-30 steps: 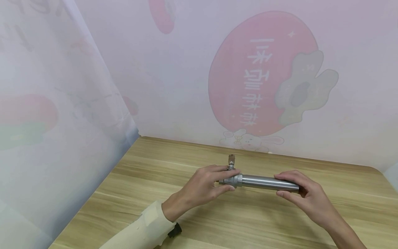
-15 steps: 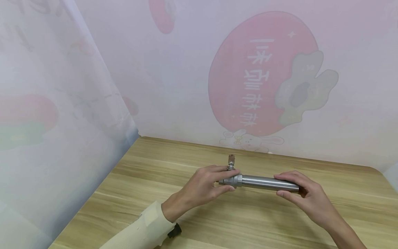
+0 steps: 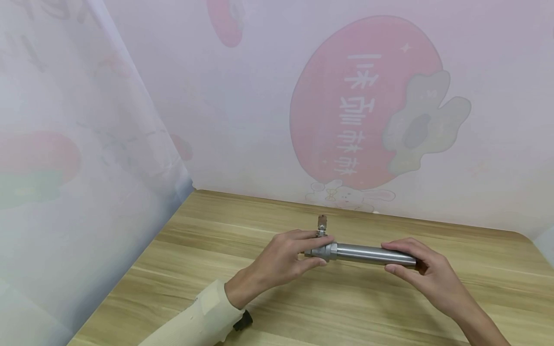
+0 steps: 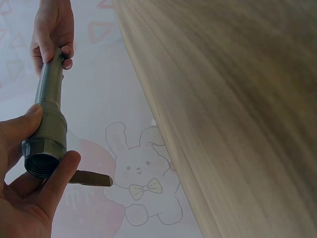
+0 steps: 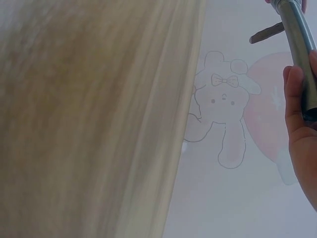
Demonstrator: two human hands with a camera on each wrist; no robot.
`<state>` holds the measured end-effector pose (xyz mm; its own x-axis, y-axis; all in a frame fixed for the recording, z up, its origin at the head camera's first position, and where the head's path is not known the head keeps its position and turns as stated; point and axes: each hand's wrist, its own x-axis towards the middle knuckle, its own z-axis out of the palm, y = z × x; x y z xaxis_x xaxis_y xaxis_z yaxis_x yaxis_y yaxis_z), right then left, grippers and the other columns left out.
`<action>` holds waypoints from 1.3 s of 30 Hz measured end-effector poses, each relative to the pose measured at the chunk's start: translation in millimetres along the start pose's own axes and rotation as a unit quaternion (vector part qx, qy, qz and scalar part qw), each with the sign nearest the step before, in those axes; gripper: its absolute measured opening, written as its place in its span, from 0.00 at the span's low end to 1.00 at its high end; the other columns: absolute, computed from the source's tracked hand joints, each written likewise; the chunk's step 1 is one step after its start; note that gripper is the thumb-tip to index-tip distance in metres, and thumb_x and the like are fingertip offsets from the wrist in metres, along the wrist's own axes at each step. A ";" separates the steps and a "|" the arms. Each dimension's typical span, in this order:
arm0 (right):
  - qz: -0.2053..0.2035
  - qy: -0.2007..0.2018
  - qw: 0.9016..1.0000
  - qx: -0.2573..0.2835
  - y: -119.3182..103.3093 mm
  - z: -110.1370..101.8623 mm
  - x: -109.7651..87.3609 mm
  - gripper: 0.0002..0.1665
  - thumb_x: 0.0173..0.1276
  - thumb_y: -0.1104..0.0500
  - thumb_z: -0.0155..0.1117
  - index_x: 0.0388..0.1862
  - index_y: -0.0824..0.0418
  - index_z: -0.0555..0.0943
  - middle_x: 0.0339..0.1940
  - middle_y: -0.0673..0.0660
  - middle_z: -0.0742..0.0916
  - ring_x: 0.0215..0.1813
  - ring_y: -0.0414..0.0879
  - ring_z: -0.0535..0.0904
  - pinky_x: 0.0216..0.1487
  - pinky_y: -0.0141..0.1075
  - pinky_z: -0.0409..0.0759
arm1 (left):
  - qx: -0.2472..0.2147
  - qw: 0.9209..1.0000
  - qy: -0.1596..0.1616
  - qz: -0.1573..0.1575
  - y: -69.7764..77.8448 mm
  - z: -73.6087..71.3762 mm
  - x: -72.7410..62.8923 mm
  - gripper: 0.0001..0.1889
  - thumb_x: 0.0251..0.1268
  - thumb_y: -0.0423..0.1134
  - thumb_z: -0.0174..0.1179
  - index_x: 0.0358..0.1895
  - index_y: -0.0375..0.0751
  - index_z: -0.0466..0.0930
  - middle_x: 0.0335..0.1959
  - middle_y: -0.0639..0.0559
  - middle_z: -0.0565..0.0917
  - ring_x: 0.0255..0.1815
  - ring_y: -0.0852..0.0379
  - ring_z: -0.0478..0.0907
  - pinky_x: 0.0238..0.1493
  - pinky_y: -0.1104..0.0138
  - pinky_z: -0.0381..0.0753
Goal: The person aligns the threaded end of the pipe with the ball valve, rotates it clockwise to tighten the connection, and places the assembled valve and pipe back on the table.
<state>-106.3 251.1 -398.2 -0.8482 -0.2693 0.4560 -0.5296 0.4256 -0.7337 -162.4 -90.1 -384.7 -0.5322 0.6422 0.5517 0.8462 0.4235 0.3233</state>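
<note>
A metal ball valve (image 3: pixel 324 252) is joined end to end with a smooth steel pipe (image 3: pixel 365 253). My left hand (image 3: pixel 277 257) grips the valve between thumb and fingers. The valve's lever handle (image 3: pixel 322 222) points toward the back wall. In the left wrist view the valve's threaded opening (image 4: pixel 42 164) faces the camera, with the lever (image 4: pixel 93 178) sticking out sideways. My right hand (image 3: pixel 428 274) holds the pipe's far end, thumb on the near side and fingers over the other. The right wrist view shows the pipe's open end (image 5: pixel 310 113) beside the palm.
A wood-grain table (image 3: pixel 195 250) lies under both hands. Behind it and at the left hang pale printed curtains (image 3: pixel 242 120). Below the left sleeve's cuff (image 3: pixel 216 307) a small black object (image 3: pixel 243 320) shows.
</note>
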 end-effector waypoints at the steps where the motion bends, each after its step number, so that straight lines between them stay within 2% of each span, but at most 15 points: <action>1: 0.000 0.001 1.000 0.000 -0.3 0.0 0.0 0.30 0.66 0.77 0.76 0.64 0.58 0.87 0.55 0.47 0.89 0.47 0.35 0.84 0.37 0.30 0.82 | 0.002 1.000 0.000 0.002 -0.1 0.0 0.0 0.27 0.65 0.43 0.80 0.68 0.49 0.88 0.60 0.44 0.92 0.58 0.51 0.92 0.55 0.66 0.92; 13: -0.001 0.005 1.000 -0.005 -2.3 0.2 -0.1 0.29 0.67 0.76 0.75 0.64 0.57 0.87 0.54 0.47 0.89 0.45 0.35 0.83 0.35 0.30 0.82 | -0.001 1.000 0.001 0.001 -0.2 0.2 -0.6 0.27 0.66 0.43 0.79 0.68 0.50 0.88 0.60 0.45 0.91 0.59 0.51 0.91 0.59 0.63 0.91; 28: 0.003 0.005 1.000 -0.004 -3.0 0.8 -0.4 0.28 0.69 0.75 0.74 0.64 0.56 0.87 0.52 0.46 0.89 0.42 0.36 0.83 0.34 0.31 0.82 | -0.004 1.000 0.003 0.002 -0.4 0.9 -0.2 0.27 0.65 0.42 0.80 0.68 0.50 0.88 0.60 0.44 0.92 0.58 0.51 0.92 0.56 0.64 0.92; 39: 0.004 -0.002 1.000 0.004 -1.4 0.1 -0.7 0.27 0.70 0.76 0.73 0.64 0.57 0.86 0.53 0.47 0.89 0.42 0.37 0.87 0.37 0.30 0.86 | 0.006 1.000 0.005 0.007 -0.5 0.5 -0.5 0.28 0.65 0.44 0.80 0.69 0.50 0.87 0.60 0.44 0.92 0.57 0.52 0.92 0.56 0.66 0.92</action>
<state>-105.0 250.6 -397.5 -0.8525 -0.2697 0.4479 -0.5227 0.4206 -0.7416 -162.6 -90.3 -385.5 -0.5201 0.6420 0.5633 0.8531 0.4220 0.3068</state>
